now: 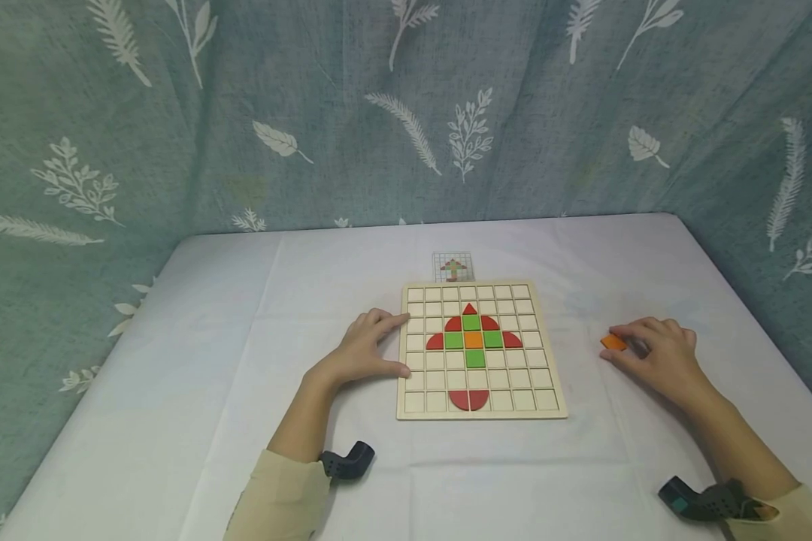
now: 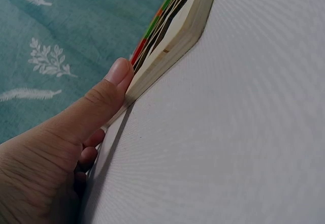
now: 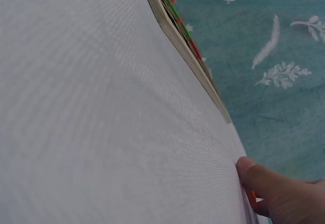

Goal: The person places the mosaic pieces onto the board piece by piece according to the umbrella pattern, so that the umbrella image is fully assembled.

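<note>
A wooden grid board (image 1: 521, 381) lies flat, bearing red, green and orange tiles. Red quarter-round pieces (image 1: 458, 400) sit in its bottom row. Green squares (image 1: 475, 359) surround an orange square (image 1: 473, 340), with a red triangle (image 1: 470, 309) at the top. My left hand (image 1: 359, 351) rests at the board's left edge, thumb and forefinger spread and touching it; the left wrist view shows the thumb (image 2: 118, 72) against the edge. To the right of the board, my right hand (image 1: 659, 357) pinches an orange tile (image 1: 613, 342) between thumb and fingers, low over the table.
Behind the board's far edge lies a small pattern card (image 1: 452, 266) showing a coloured figure on a grid. A white cloth (image 1: 196, 361) covers the table, and a blue-green leaf-patterned curtain (image 1: 352, 113) hangs around its back and sides.
</note>
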`<move>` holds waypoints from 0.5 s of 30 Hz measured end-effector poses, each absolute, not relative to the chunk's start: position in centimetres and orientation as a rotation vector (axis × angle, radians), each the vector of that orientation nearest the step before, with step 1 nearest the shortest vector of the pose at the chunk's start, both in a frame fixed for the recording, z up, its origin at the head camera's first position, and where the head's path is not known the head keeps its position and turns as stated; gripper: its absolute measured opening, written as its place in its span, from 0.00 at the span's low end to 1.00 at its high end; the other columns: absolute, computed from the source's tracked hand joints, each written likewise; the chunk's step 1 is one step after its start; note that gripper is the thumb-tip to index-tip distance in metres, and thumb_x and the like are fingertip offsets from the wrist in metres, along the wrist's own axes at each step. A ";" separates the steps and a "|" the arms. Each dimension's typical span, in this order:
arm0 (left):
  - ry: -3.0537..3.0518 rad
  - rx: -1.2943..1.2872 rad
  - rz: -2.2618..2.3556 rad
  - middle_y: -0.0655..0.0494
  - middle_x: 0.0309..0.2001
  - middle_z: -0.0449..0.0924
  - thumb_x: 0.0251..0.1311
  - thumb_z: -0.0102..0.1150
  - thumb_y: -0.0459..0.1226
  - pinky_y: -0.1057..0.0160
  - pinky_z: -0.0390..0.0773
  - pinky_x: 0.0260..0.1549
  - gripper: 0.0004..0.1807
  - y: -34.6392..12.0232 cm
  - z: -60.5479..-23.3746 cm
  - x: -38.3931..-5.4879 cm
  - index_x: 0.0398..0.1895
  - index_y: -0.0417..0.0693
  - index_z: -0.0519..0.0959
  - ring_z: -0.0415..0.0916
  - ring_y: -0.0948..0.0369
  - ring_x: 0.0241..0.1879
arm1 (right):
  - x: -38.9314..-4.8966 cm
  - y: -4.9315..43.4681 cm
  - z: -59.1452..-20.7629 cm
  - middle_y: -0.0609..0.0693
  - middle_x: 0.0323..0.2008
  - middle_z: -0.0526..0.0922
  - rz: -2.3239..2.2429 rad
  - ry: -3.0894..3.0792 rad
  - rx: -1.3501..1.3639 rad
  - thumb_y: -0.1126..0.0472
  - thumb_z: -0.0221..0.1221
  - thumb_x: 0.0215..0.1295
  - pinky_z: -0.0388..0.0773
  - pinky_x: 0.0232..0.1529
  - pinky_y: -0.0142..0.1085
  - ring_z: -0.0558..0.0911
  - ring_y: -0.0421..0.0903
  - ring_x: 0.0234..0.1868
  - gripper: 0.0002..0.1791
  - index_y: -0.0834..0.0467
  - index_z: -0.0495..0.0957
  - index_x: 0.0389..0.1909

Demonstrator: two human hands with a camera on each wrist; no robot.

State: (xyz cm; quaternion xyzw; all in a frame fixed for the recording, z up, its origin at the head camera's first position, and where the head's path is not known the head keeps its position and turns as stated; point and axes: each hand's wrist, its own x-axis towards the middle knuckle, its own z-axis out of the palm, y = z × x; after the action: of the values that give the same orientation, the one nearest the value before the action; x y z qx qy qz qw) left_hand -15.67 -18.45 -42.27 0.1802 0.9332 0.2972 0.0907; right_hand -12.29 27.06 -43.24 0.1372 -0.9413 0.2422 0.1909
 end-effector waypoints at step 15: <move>2.775 0.545 0.876 0.55 0.54 0.66 0.34 0.73 0.61 0.53 0.63 0.50 0.53 -18.4 -42.2 -15.7 0.69 0.58 0.64 0.60 0.57 0.51 | -12.4 26.8 -43.2 0.65 0.39 0.82 0.761 -2.715 0.324 0.65 0.70 0.47 0.49 0.41 0.53 0.72 0.58 0.41 0.18 0.66 0.81 0.41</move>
State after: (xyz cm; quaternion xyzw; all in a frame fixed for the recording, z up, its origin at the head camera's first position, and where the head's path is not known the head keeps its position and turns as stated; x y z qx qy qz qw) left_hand -15.65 -18.41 -42.21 0.1835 0.9334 0.2948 0.0904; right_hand -12.36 26.75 -43.22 0.1129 -0.9456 0.2651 0.1509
